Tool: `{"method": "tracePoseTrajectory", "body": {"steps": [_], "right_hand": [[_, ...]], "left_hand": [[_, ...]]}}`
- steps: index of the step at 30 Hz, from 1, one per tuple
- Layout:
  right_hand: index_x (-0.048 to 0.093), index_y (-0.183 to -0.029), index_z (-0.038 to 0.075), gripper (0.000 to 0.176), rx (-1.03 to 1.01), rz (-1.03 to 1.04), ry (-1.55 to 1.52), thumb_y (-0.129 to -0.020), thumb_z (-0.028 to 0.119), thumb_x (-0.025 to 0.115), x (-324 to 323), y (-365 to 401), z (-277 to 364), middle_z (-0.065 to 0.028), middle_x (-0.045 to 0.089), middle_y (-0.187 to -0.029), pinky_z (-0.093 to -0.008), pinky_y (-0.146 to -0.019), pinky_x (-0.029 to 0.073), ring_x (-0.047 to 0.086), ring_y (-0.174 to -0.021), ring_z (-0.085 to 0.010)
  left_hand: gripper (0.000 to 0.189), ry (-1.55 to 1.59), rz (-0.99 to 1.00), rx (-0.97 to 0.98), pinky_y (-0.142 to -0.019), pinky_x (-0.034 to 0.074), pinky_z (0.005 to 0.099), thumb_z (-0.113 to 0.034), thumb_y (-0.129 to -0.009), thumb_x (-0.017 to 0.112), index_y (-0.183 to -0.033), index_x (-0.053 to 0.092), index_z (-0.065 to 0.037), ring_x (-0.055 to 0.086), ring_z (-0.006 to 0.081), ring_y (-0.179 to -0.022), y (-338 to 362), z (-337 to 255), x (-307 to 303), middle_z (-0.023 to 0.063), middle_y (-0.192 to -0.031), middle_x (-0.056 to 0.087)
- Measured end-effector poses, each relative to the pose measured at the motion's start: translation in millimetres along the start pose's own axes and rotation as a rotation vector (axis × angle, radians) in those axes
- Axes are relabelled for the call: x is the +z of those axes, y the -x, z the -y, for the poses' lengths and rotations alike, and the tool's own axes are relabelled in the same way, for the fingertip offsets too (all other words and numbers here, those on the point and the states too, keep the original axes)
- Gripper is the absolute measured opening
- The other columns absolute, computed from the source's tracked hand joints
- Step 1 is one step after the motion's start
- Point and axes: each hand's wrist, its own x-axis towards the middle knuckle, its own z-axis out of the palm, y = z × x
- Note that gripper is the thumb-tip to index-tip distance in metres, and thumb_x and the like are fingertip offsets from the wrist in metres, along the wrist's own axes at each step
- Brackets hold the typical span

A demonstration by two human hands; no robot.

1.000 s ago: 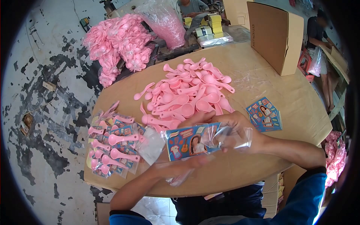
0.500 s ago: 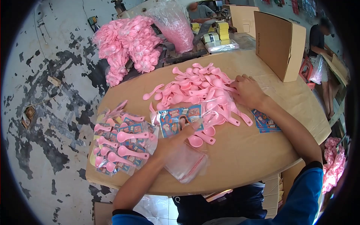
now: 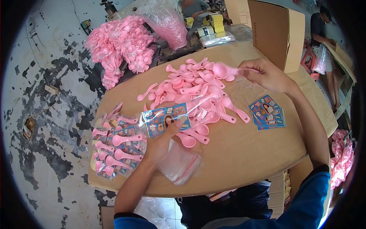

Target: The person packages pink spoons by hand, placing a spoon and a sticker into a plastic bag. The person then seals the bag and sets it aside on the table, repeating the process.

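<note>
My left hand (image 3: 162,141) is closed on a clear plastic bag with a blue printed card (image 3: 166,119) inside, thumb on top. My right hand (image 3: 267,74) grips the handle of a pink spoon (image 3: 225,71), slightly blurred, at the right end of a heap of pink spoons (image 3: 183,86). Flat empty clear bags (image 3: 179,162) lie below my left hand. On the left are packed bags (image 3: 120,143), each showing a pink spoon over a card. A fanned stack of blue cards (image 3: 267,112) lies below my right hand.
Bundled pink spoons (image 3: 122,44) and a tall clear sack (image 3: 166,28) stand behind the brown tabletop (image 3: 236,152). An open cardboard box (image 3: 270,32) is at the back right. One person (image 3: 322,30) stands at the right; another sits at the back beside yellow stacks (image 3: 216,24).
My right hand has moved up and right from the heap, now with a spoon lifted in it. The card stack shows more fully. The camera view has shifted slightly.
</note>
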Motion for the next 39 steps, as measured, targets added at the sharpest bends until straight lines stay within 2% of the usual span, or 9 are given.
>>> {"method": "tracePoseTrajectory", "body": {"steps": [11,14,16,22,28,29,31,35,39], "right_hand": [[0.064,-0.095,-0.002,0.021,-0.084,0.313,-0.375,-0.094,0.014,0.050,20.7,10.1,22.4,0.0029,0.044,-0.065,-0.0238,-0.053,0.032,0.036,-0.058,-0.0062],[0.064,-0.110,0.001,0.029,-0.329,0.299,-0.205,-0.099,0.022,0.046,36.4,8.3,23.6,-0.0008,0.058,-0.077,-0.0230,-0.062,0.042,0.050,-0.071,-0.0077],[0.060,-0.117,0.003,0.033,-0.028,0.344,-0.266,-0.101,0.027,0.045,39.5,15.8,40.9,-0.0038,0.062,-0.086,-0.0239,-0.066,0.045,0.054,-0.077,-0.0096],[0.057,-0.116,0.006,0.026,-0.342,0.173,-0.282,-0.098,0.024,0.053,59.4,24.9,62.0,-0.0102,0.062,-0.101,-0.0286,-0.062,0.048,0.059,-0.084,-0.0110],[0.057,-0.088,0.001,0.009,-0.554,-0.386,-0.245,-0.092,0.008,0.053,28.3,31.6,68.3,-0.0055,0.055,-0.072,-0.0259,-0.057,0.041,0.051,-0.061,-0.0100],[0.058,-0.086,0.001,0.010,-0.439,-0.306,-0.130,-0.092,0.007,0.053,21.3,35.2,75.1,-0.0043,0.055,-0.070,-0.0253,-0.055,0.039,0.048,-0.058,-0.0088],[0.058,-0.083,0.000,0.011,-0.215,-0.145,0.100,-0.092,0.007,0.055,10.5,39.8,85.7,-0.0020,0.053,-0.064,-0.0241,-0.051,0.036,0.043,-0.053,-0.0065],[0.063,-0.086,-0.001,0.011,-0.484,-0.406,-0.248,-0.092,0.006,0.055,25.9,29.1,76.2,-0.0008,0.056,-0.063,-0.0230,-0.050,0.038,0.048,-0.051,-0.0060],[0.067,-0.095,-0.002,0.014,-0.325,-0.141,-0.285,-0.094,0.007,0.056,41.5,38.6,87.9,-0.0056,0.066,-0.072,-0.0240,-0.055,0.046,0.061,-0.059,-0.0101]], "left_hand": [[0.047,0.101,0.017,-0.008,-0.090,0.051,0.0293,0.000,-0.086,0.066,-0.129,0.047,-0.005,0.060,0.0123,-0.102,-0.8,-9.6,5.6,0.0042,-0.108,0.061],[0.047,0.244,0.092,-0.055,-0.098,0.048,0.0321,0.000,-0.089,0.063,-0.132,0.045,-0.006,0.058,0.0138,-0.109,2.0,-3.7,1.5,0.0041,-0.113,0.059],[0.048,0.313,0.091,-0.065,-0.101,0.045,0.0334,-0.001,-0.091,0.061,-0.135,0.043,-0.007,0.055,0.0147,-0.114,3.1,-0.6,2.7,0.0041,-0.117,0.057],[0.054,0.299,0.132,-0.123,-0.103,0.046,0.0428,-0.016,-0.097,0.055,-0.144,0.030,-0.008,0.055,0.0224,-0.119,10.1,6.3,10.3,0.0087,-0.131,0.052],[0.045,0.406,0.319,-0.089,-0.107,0.043,0.0413,-0.012,-0.096,0.056,-0.136,0.038,-0.003,0.055,0.0271,-0.119,1.3,-5.9,19.4,0.0153,-0.129,0.052],[0.045,0.405,0.295,-0.076,-0.106,0.043,0.0417,-0.013,-0.096,0.057,-0.135,0.038,-0.002,0.055,0.0285,-0.118,0.2,-2.6,19.1,0.0166,-0.130,0.052],[0.051,0.199,0.159,-0.017,-0.107,0.042,0.0422,-0.018,-0.096,0.057,-0.138,0.034,-0.001,0.052,0.0300,-0.123,-0.3,-1.8,22.7,0.0190,-0.132,0.049],[0.053,-0.104,0.133,0.096,-0.110,0.038,0.0423,-0.017,-0.093,0.061,-0.137,0.036,0.000,0.049,0.0289,-0.126,0.9,-1.1,22.2,0.0182,-0.134,0.048],[0.058,-0.442,0.416,0.270,-0.108,0.036,0.0366,-0.008,-0.089,0.064,-0.138,0.035,0.004,0.048,0.0249,-0.127,19.7,-8.6,47.2,0.0164,-0.133,0.050]]}}
